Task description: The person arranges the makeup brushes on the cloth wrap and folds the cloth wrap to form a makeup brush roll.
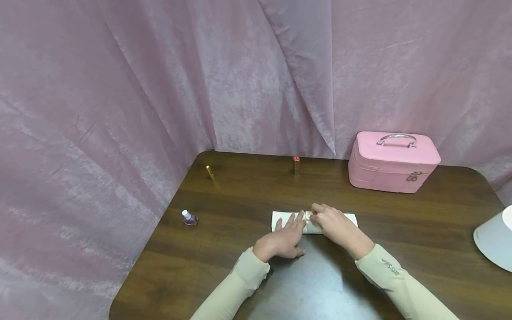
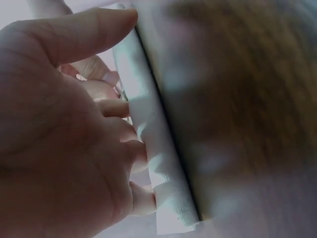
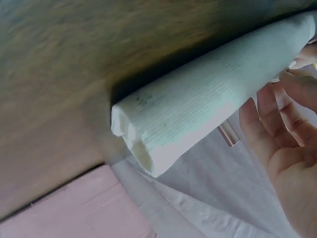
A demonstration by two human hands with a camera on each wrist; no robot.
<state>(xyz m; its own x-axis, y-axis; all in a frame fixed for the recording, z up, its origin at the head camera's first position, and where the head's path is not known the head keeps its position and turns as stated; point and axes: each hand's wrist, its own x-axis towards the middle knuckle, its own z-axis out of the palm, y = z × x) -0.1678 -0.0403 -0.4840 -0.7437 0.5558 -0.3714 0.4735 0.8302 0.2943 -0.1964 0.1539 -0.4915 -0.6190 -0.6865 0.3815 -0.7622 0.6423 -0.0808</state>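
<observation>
A white cloth (image 1: 349,219), rolled or folded into a long strip, lies across the middle of the dark wooden table (image 1: 208,258). My left hand (image 1: 294,220) lies flat with its straight fingers resting on the cloth's left half. In the left wrist view the left hand's fingertips (image 2: 121,108) press on the cloth (image 2: 161,168) along its edge. My right hand (image 1: 316,214) is curled at the cloth's middle, and its thumb and fingers pinch a fold there. The right wrist view shows the rolled end of the cloth (image 3: 198,106) with the fingers (image 3: 292,124) of that hand beside it.
A pink vanity case (image 1: 392,162) stands at the back right. A purple nail polish bottle (image 1: 189,218) sits at the left, with a gold tube (image 1: 210,172) and a red-topped tube (image 1: 296,165) near the back edge. A white rounded object (image 1: 496,238) is at the right edge. Pink curtains hang behind.
</observation>
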